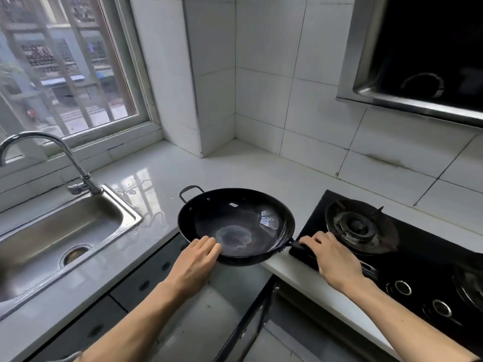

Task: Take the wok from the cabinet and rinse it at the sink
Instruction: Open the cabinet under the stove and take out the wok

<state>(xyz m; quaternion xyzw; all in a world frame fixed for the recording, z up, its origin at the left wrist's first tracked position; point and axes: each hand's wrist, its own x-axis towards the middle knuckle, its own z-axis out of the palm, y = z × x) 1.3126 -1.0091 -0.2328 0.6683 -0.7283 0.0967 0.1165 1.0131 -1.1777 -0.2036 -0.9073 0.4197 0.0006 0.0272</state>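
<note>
A black wok (pixel 236 226) with a pale ring in its bottom hangs level over the counter corner, between the sink and the stove. My left hand (pixel 194 262) grips its near rim, thumb over the edge. My right hand (pixel 333 258) is closed around the wok's long handle at the right. A small loop handle sticks out on the wok's far left side. The steel sink (pixel 52 231) lies to the left, with its curved tap (pixel 47 152) over the back edge; no water runs.
A black gas stove (pixel 392 246) with burner and knobs is set into the counter at the right, a range hood (pixel 423 61) above it. The white counter (pixel 222 168) shows wet patches near the sink. Below the wok, a cabinet door (pixel 251 322) stands open.
</note>
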